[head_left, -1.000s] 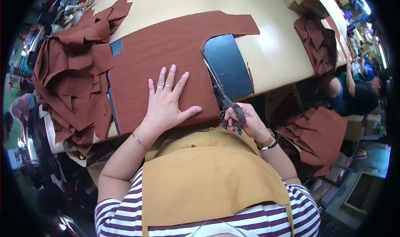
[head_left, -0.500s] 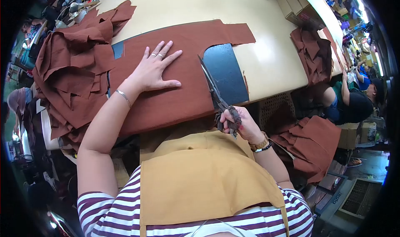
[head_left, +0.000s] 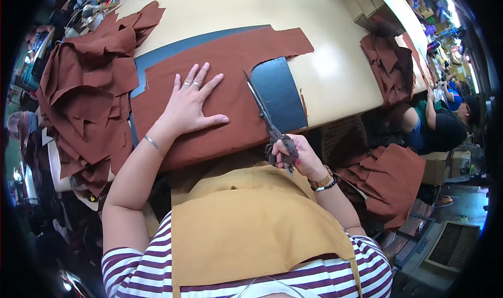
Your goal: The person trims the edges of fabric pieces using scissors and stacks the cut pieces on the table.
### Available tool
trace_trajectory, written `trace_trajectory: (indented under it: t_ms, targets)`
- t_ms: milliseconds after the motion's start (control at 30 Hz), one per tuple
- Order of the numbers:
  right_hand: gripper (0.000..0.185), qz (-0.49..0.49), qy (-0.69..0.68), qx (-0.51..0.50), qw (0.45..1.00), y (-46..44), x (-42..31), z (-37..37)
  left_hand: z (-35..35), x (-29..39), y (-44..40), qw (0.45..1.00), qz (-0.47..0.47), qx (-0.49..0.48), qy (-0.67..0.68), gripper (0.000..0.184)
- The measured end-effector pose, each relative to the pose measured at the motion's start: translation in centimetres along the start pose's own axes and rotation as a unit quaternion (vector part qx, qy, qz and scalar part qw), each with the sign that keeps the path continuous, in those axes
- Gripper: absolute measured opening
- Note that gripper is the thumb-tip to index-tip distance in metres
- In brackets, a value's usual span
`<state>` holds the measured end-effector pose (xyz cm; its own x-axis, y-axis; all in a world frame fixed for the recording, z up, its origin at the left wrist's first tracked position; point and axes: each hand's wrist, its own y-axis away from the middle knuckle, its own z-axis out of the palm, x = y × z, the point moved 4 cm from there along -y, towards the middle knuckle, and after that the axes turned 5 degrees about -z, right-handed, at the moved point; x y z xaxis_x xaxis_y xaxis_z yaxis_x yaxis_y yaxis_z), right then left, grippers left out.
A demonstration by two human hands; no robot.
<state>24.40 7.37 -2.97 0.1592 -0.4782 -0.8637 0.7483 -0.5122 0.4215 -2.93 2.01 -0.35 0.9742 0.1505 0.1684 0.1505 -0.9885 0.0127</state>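
My left hand (head_left: 189, 101) lies flat with fingers spread on a piece of reddish-brown cloth (head_left: 233, 54). The cloth covers part of a dark blue board (head_left: 279, 94), which shows in the cloth's cut-out at right and as a strip along the far and left edges. In my right hand (head_left: 304, 155) is a pair of scissors (head_left: 263, 109), its handles wrapped in dark material. The blades look closed and point away from me, over the cloth beside the cut-out. Below my hands, the cloth's near edge hangs over the table edge.
Piled brown cloth (head_left: 86, 94) sits at the left of the cream table (head_left: 335, 83). More cloth pieces (head_left: 389, 67) lie at its right end near a cardboard box (head_left: 369, 10). Another cloth stack (head_left: 385, 185) is low on the right. A person (head_left: 437, 125) sits beyond.
The cloth has slid toward me under my left hand, baring a wider strip of the blue board at the far and left edges. My right hand still holds the scissors in about the same place.
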Motion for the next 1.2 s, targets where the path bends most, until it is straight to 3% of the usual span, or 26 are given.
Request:
trace_trajectory:
  t_ms: [133, 267, 333, 400, 533, 1200]
  targets:
    - [0.027, -0.024, -0.017, -0.022, 0.999, 0.3, 0.5, -0.4, 0.5, 0.9, 1.1, 0.999, -0.039, 0.001, 0.007, 0.1]
    - [0.027, -0.022, -0.012, -0.019, 1.0, 0.7, 0.3, -0.2, 0.2, 0.8, 0.1, 0.996, -0.076, -0.017, 0.039, 0.079]
    - [0.028, -0.024, -0.014, -0.024, 0.999, 0.6, 0.2, -0.2, -0.4, -0.3, -2.4, 0.999, -0.01, 0.022, -0.047, 0.075]
    - [0.029, -0.025, -0.018, -0.031, 0.999, 0.5, 0.2, -0.3, -1.3, -1.1, -5.0, 0.994, 0.093, 0.018, -0.048, 0.08]
    - [0.031, -0.025, -0.025, -0.037, 0.999, 0.4, 0.0, -0.3, -0.4, -2.1, -7.3, 0.988, 0.152, -0.021, -0.026, 0.092]
    - [0.028, -0.027, -0.026, -0.015, 0.999, 0.1, 0.6, -0.4, 0.5, -0.7, -4.6, 0.997, 0.059, 0.018, -0.048, 0.097]
